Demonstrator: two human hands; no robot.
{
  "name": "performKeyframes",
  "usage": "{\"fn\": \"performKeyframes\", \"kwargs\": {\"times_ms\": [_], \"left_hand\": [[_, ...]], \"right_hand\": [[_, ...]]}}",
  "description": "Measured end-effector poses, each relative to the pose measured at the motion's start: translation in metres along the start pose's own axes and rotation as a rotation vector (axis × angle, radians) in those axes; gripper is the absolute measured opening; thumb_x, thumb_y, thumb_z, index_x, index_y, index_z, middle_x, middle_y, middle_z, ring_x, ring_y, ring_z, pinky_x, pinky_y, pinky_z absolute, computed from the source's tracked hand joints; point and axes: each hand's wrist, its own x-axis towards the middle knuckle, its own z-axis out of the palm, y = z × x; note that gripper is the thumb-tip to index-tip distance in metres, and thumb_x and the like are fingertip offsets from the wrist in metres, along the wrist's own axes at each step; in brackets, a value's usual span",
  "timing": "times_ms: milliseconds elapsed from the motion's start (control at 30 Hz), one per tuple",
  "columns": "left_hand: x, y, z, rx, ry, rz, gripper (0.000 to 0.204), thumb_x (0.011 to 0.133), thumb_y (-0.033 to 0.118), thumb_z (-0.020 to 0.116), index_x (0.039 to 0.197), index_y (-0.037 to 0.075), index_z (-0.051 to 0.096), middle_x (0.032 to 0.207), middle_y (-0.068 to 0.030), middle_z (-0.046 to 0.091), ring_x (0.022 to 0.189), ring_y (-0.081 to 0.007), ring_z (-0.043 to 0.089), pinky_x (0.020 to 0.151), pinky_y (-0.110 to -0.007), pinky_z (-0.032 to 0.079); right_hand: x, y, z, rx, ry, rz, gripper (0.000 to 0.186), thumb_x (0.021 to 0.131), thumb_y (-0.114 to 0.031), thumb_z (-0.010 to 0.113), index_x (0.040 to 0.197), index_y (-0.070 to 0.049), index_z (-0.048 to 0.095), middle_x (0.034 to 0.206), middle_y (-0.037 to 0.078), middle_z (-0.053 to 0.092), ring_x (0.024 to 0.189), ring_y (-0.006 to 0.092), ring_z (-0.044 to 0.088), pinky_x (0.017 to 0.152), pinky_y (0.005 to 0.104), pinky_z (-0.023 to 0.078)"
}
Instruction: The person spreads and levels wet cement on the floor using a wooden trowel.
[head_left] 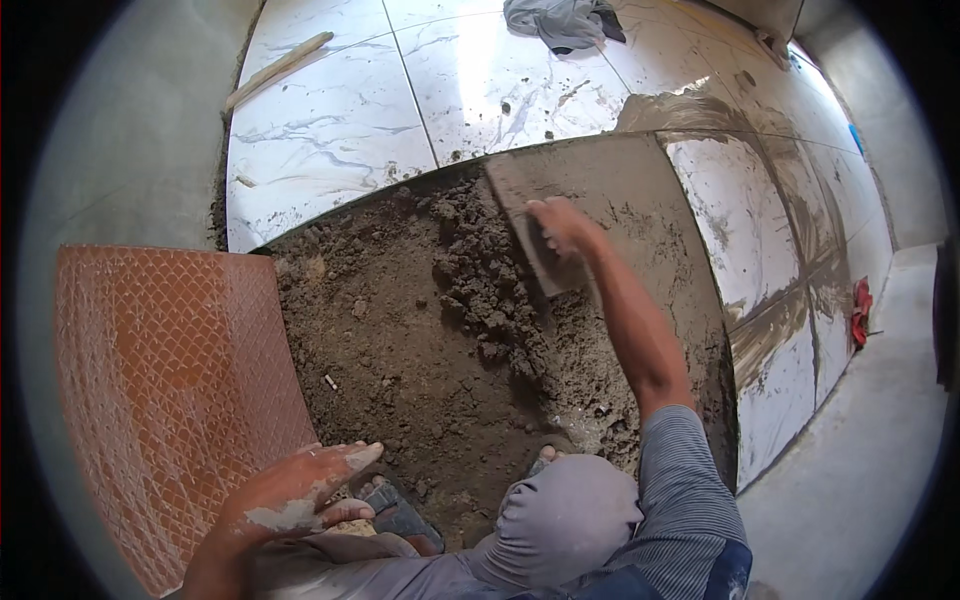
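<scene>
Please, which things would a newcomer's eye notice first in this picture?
Probably the large orange rectangular panel with a pale net pattern, at the left. Near the centre, the right hand grips a long grey flat trowel beside dark crumbly mortar. Glossy white veined tiles shine along the top.
</scene>
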Motion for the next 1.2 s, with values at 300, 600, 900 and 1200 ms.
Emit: {"fn": "performKeyframes", "kwargs": {"times_ms": [300, 600, 900, 1200], "left_hand": [[-0.002, -0.004, 0.002, -0.022, -0.024, 0.056, 0.07, 0.08, 0.043, 0.063, 0.135, 0.008, 0.038, 0.13, -0.0178, 0.048, 0.119, -0.0348, 0.047, 0.098, -0.042, 0.039], [-0.001, -0.019, 0.011, -0.133, -0.022, 0.056, 0.07, 0.082, 0.042, 0.063, 0.137, 0.008, 0.035, 0.131, -0.0198, 0.046, 0.119, -0.0362, 0.046, 0.099, -0.043, 0.038], [0.011, -0.013, 0.003, 0.037, -0.015, 0.114, 0.07, 0.082, 0.043, 0.061, 0.138, 0.009, 0.034, 0.13, -0.0201, 0.047, 0.117, -0.0384, 0.047, 0.097, -0.043, 0.038], [0.005, 0.006, 0.008, 0.124, 0.018, 0.076, 0.071, 0.08, 0.044, 0.062, 0.137, 0.012, 0.036, 0.131, -0.0181, 0.047, 0.118, -0.0363, 0.046, 0.098, -0.042, 0.038]], "right_hand": [[0.017, 0.065, -0.072, -0.668, 0.392, 0.032, 0.044, 0.089, -0.039, 0.046, 0.102, 0.0, 0.062, 0.102, 0.022, 0.062, 0.097, 0.0389, 0.059, 0.083, 0.0459, 0.046], [-0.009, 0.138, -0.122, -0.045, 0.383, 0.297, 0.043, 0.089, -0.038, 0.046, 0.113, -0.005, 0.056, 0.085, 0.018, 0.058, 0.072, 0.031, 0.057, 0.069, 0.0459, 0.048], [-0.002, 0.065, -0.009, 0.293, 0.05, 0.103, 0.044, 0.09, -0.043, 0.046, 0.097, 0.0, 0.055, 0.063, 0.005, 0.045, 0.047, 0.0166, 0.043, 0.042, 0.0342, 0.038], [-0.029, 0.027, 0.039, -0.123, -0.035, -0.044, 0.05, 0.092, -0.039, 0.042, 0.074, 0.007, 0.051, 0.056, 0.014, 0.051, 0.046, 0.0269, 0.052, 0.047, 0.0405, 0.042]]}}
